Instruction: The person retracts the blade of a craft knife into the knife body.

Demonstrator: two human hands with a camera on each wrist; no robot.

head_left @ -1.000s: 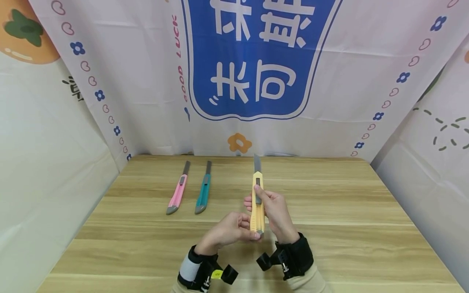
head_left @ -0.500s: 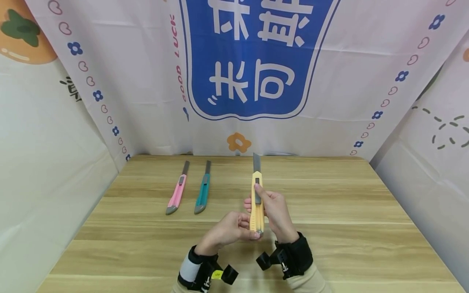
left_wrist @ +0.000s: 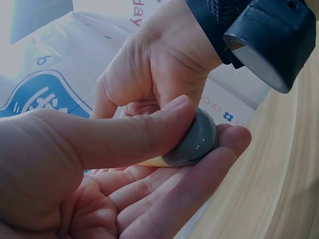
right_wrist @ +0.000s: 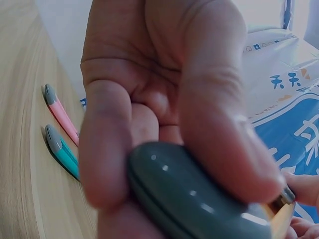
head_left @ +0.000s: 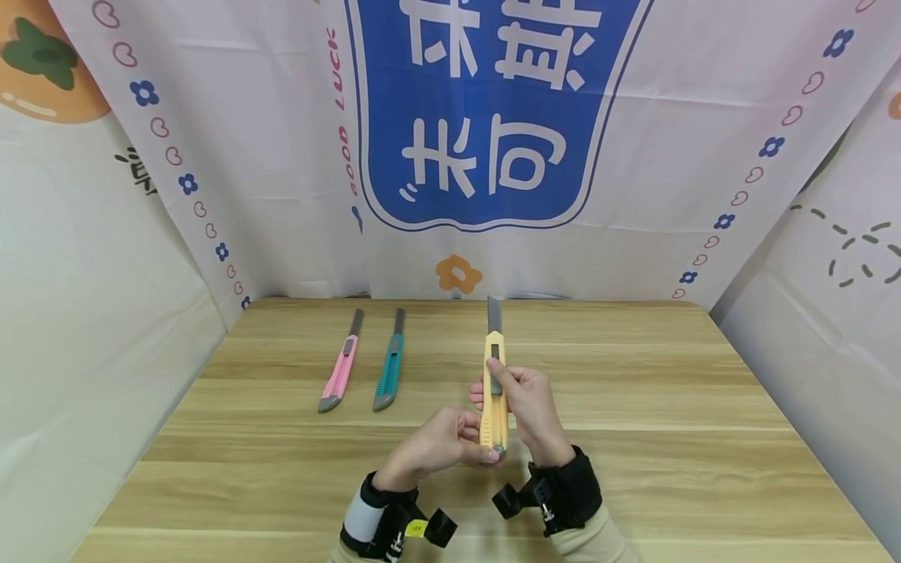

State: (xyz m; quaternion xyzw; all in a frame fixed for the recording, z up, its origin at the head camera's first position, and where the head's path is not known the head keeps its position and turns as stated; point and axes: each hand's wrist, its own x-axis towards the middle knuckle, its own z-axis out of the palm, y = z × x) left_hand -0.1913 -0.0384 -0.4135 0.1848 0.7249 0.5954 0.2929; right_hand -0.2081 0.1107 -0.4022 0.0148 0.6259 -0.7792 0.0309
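Note:
A yellow utility knife (head_left: 496,344) is held up over the middle of the table, its grey blade (head_left: 495,314) extended and pointing away from me. My left hand (head_left: 439,446) pinches its butt end between thumb and fingers. In the left wrist view, that thumb lies across the grey end cap (left_wrist: 197,142). Farther up the handle, my right hand (head_left: 529,403) grips the knife, thumb on the grey slider (head_left: 496,383) and fingers behind. Up close in the right wrist view is the same grey cap (right_wrist: 184,189), with the left thumb (right_wrist: 224,124) against it.
Two more utility knives lie side by side left of my hands, pink (head_left: 341,371) and teal (head_left: 390,371), blades extended toward the back. The wooden table (head_left: 633,375) ends at a printed white cloth (head_left: 303,195) hanging behind, with more cloth on both sides.
The yellow utility knife and the right thumb have shifted very slightly toward me over the last half second. Both hands keep their grip, and the pink and teal knives have not moved.

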